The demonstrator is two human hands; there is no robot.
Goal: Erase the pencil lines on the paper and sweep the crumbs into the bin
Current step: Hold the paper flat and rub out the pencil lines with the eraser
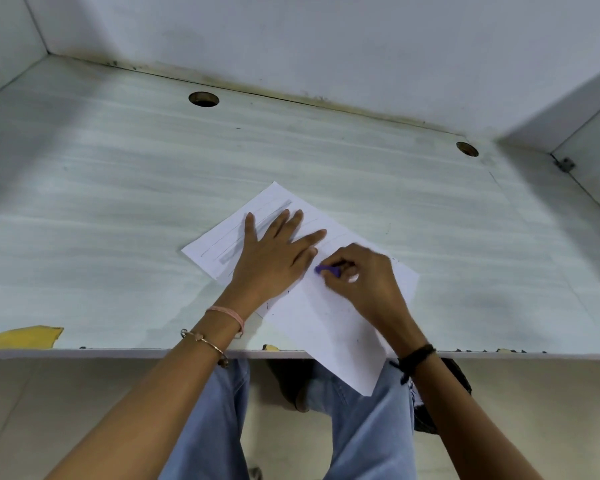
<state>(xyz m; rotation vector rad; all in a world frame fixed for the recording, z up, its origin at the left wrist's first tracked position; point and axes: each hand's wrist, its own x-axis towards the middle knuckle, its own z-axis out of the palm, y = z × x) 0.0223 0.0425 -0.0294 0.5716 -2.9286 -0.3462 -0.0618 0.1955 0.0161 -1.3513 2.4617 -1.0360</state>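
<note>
**A:** Where is the sheet?

**B:** The white sheet of paper with pencil lines (326, 323) lies slanted on the pale grey wood-grain desk (118, 202). Its near corner hangs over the front edge of the desk.

**A:** And the hands?

**B:** The left hand (274, 251) lies flat on the paper with the fingers spread and presses it down. Just beside it, the right hand (364, 282) pinches a small purple eraser (328, 270) in curled fingers. The tip of the eraser touches the paper.

**A:** How far is the work?

**B:** I judge it is in the erasing step and not finished. On the far left part of the paper there are several thin pencil lines (219, 242) and one wide grey smudged band (234, 252). The near part looks mostly clean, with a few small dark marks. I cannot see crumbs clearly. No bin is in view, so the sweeping is not yet done.
</note>
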